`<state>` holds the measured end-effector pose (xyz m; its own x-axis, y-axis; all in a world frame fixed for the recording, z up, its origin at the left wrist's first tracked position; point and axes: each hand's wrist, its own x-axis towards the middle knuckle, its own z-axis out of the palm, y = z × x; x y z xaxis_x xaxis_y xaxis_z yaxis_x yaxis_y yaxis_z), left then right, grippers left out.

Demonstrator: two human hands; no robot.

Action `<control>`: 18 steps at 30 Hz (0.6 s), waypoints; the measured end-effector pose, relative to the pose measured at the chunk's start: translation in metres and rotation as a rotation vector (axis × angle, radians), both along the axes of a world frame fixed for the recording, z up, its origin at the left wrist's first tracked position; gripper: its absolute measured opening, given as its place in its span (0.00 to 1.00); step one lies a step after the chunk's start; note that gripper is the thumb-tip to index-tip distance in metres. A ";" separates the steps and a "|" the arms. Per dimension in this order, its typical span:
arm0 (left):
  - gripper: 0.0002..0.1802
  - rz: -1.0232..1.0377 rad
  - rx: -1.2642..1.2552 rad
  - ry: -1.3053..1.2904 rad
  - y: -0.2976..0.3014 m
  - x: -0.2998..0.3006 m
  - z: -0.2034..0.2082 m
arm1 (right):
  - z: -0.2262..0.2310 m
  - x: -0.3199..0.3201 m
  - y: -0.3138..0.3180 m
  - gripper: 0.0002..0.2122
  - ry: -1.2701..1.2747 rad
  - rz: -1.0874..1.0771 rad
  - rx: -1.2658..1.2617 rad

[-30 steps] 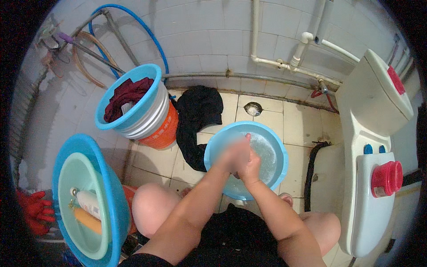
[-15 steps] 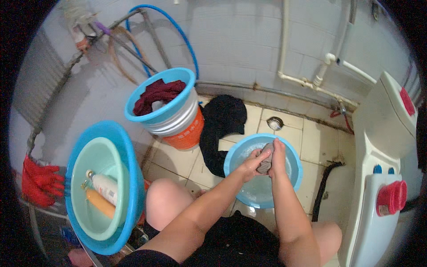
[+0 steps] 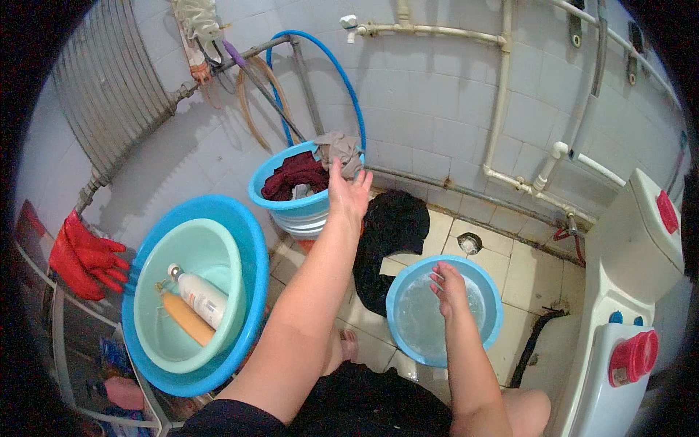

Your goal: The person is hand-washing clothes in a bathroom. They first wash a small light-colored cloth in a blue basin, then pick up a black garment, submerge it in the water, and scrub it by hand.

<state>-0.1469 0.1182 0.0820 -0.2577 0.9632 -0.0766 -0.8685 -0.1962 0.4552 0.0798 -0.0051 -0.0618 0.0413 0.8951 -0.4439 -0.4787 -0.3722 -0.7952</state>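
Note:
A crumpled grey cloth [image 3: 338,151] is at the right rim of a small blue basin [image 3: 256,191]. My left hand [image 3: 348,195] reaches up to it with the palm showing and fingers spread; the fingertips overlap the cloth's lower edge, and whether they touch it I cannot tell. Dark red cloth [image 3: 295,175] and a small pale grey piece [image 3: 301,191] lie inside that basin. Above the light blue basin [image 3: 496,309] of cloudy water on the floor hangs my right hand [image 3: 448,288], empty, its fingers loosely bent and apart.
Black clothing [image 3: 397,222] lies heaped between the two basins. On the left, a mint basin [image 3: 231,291] holding two bottles [image 3: 200,300] sits in a larger blue one [image 3: 256,280]. Red gloves [image 3: 81,262] hang beside them. A toilet [image 3: 611,255] stands at the right.
The grey cloth, held in both hands over the water before, is now up at the small basin. My left hand has moved up and left and opened; the right stays over the water. The view has shifted.

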 end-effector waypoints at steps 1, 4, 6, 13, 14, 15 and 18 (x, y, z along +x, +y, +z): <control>0.38 0.004 -0.058 -0.040 0.003 0.000 -0.009 | -0.003 0.001 0.001 0.10 -0.018 0.020 -0.025; 0.31 -0.081 -0.069 0.074 -0.013 0.025 -0.043 | -0.017 0.011 0.002 0.09 -0.069 -0.012 -0.083; 0.20 -0.195 -0.129 0.254 -0.016 0.035 -0.084 | -0.028 0.018 0.001 0.09 -0.085 -0.023 -0.098; 0.21 -0.394 -0.685 1.495 -0.011 -0.010 -0.323 | -0.076 0.032 0.003 0.08 -0.138 -0.021 -0.236; 0.25 -0.355 -0.787 1.764 -0.021 -0.025 -0.365 | -0.086 0.033 0.004 0.08 -0.135 -0.016 -0.254; 0.26 -0.424 -0.900 1.850 -0.031 -0.038 -0.400 | -0.097 0.035 0.003 0.08 -0.137 -0.010 -0.272; 0.27 -0.745 -0.973 1.783 -0.065 -0.055 -0.451 | -0.113 0.044 0.003 0.08 -0.146 -0.005 -0.324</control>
<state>-0.2018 0.0530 -0.3691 -0.2891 0.7095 -0.6426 0.6896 0.6200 0.3742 0.1242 -0.0019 -0.1750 0.1294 0.7088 -0.6935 -0.3717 -0.6137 -0.6966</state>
